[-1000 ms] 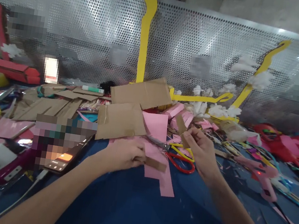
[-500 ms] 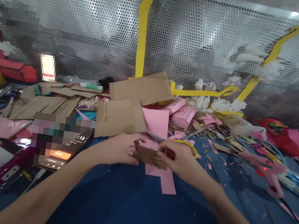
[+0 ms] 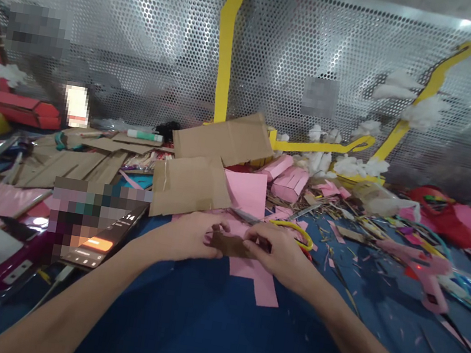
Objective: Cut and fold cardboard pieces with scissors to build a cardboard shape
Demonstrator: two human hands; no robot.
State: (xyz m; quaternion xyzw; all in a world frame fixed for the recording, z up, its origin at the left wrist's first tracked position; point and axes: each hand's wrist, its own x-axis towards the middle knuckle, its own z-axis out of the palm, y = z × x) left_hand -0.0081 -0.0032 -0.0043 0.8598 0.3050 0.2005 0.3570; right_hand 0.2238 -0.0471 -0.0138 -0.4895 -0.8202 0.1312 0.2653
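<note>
Item: cardboard strip, brown, small, low over pink paper, between the two hands, near the middle of the blue table. Whether it is one layer or two cannot be told.

Left hand: fingers curled, narrowly parted, holding the strip's left end; fingertips partly hidden.

Right hand: thumb and forefinger pinched together on the strip's right part; other fingers bent.

Scissors: yellow handle, just beyond the right hand, blades pointing left, partly covered.

Cardboard sheets, two: one just beyond the left hand, overlapping pink paper; another tilted behind it.

Pink boxes: beyond the right hand, among scraps.

Glue gun: pink, lying right, small red light showing.

Phone: left of the left hand, screen lit.

Glue stick: white and green, lying far left of centre.

Metal panel: perforated, across the back.
</note>
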